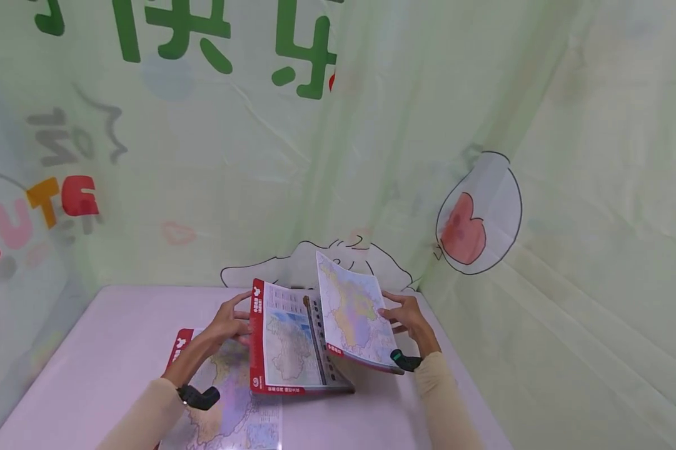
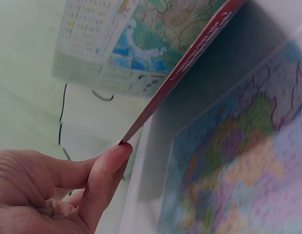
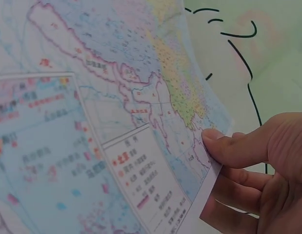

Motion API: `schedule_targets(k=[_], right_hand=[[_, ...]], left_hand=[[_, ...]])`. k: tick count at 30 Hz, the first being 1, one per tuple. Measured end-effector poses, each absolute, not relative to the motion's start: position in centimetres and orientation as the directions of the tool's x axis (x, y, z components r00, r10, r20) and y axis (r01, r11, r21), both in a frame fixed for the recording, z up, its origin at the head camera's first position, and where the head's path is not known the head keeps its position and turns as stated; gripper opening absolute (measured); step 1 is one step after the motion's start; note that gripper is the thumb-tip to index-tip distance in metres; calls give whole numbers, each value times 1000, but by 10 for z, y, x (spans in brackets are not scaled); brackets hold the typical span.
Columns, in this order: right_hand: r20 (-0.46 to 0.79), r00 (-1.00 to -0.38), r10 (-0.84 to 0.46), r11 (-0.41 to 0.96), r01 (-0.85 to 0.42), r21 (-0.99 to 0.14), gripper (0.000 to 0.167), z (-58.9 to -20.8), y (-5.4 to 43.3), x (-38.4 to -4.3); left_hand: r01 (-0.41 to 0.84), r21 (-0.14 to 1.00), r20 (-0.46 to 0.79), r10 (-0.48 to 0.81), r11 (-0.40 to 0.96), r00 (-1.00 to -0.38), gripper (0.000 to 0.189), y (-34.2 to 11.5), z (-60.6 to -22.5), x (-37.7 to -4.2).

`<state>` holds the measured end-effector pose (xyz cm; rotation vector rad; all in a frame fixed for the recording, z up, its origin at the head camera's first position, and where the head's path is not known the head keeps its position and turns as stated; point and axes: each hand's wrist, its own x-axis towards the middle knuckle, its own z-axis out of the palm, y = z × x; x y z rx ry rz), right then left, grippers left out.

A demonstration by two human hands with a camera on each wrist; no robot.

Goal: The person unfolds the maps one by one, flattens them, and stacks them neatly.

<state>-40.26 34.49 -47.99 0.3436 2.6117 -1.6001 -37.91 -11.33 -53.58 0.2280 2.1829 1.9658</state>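
Note:
My left hand (image 1: 225, 322) pinches the left edge of a red-bordered map sheet (image 1: 289, 350), which is raised and tilted over the table. In the left wrist view the thumb and fingertips meet at that sheet's red edge (image 2: 190, 63). On the right, my right hand (image 1: 409, 317) grips the right edge of a second map (image 1: 351, 306), with the thumb on its printed face. This second map stands tilted and partly overlaps the first sheet's right side. Another map (image 1: 225, 400) lies flat on the table beneath my left forearm, partly covered by it.
The pale table (image 1: 118, 337) runs back to a light green curtain (image 1: 247, 156) with printed letters and drawings. Another curtain side (image 1: 568, 281) hangs close along the table's right edge. Dark bands (image 1: 199, 397) are worn on both wrists.

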Motion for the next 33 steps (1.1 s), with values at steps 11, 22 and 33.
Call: schedule_targets(k=[11,22,33], right_hand=[[-122,-964,237,455,221,-863,60,-465,371,-421],[-49,-940,336,539,235,-809,61,-466,397,-423],[216,-869,445,746,227,-626,55,-483,428,-438]], left_hand=[[-27,976,-66,171,218,-983,97,-169,-538,-396],[-28,955,-67,122,294,-990,101,-200,-537,-394],[-86,922,-120,67,378,-991,83,-217,-536,-403]])
